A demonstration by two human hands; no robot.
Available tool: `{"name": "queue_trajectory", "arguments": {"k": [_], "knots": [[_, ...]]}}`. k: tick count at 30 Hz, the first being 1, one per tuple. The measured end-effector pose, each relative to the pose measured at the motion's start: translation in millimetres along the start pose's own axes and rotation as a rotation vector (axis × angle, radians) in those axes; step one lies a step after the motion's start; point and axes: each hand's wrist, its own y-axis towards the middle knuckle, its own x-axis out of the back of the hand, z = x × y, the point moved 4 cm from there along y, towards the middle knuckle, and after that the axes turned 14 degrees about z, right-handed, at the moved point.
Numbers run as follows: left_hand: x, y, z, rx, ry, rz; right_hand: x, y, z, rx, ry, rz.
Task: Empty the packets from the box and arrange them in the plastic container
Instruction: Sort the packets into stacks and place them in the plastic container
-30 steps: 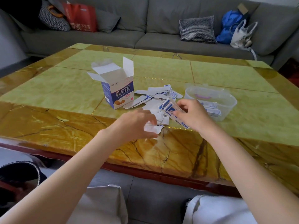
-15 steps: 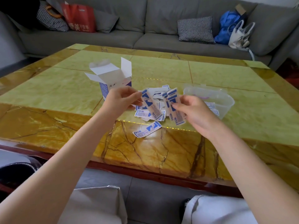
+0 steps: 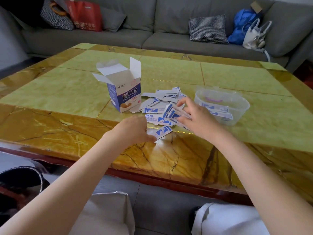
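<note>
An open blue-and-white box [image 3: 124, 94] stands upright on the table [image 3: 67, 99] with its flaps up. Right of it lies a loose pile of white-and-blue packets [image 3: 160, 102]. A clear plastic container [image 3: 237, 102] further right holds a few packets. My right hand [image 3: 196, 117] grips a fanned bunch of packets [image 3: 171, 112] just left of the container. My left hand [image 3: 135, 129] is low on the table, fingers pinching a single packet [image 3: 162, 132] at the near edge of the pile.
A grey sofa [image 3: 169, 36] behind the table carries checked cushions [image 3: 207, 29], a red bag [image 3: 84, 16], a blue bag [image 3: 242, 26] and a white bag [image 3: 254, 34]. The table's near edge [image 3: 152, 177] runs above my knees.
My left hand has dropped from beside the box to the single packet near the table's front. My right hand has lowered its bunch of packets towards the pile.
</note>
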Motion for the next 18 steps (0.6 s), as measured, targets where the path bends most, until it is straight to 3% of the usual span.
{"name": "queue_trajectory", "arguments": {"k": [5,8,11,14,16,18], "knots": [[-2.9,3.7,-6.0,-0.031,-0.020,-0.009,-9.8,1.4,-3.2,-0.056,-0.063,0.258],[-2.8,6.5,-4.3,-0.073,-0.154,0.010,-13.5,-2.2,-6.1,-0.114,0.041,0.349],[7.3,4.2,0.9,-0.195,-0.482,-0.069,-8.3,-6.4,-10.2,-0.177,0.500,0.280],[22.0,-0.4,2.2,-0.301,-0.827,-0.320,-8.1,-5.1,-12.5,-0.167,1.101,0.226],[23.0,0.2,-9.2,-0.365,-0.833,-0.361,-12.5,-1.3,-9.2,-0.137,1.284,0.189],[20.0,4.3,-25.0,-0.434,-0.713,-0.317,-14.2,1.8,-6.8,-0.138,1.300,0.084]]}}
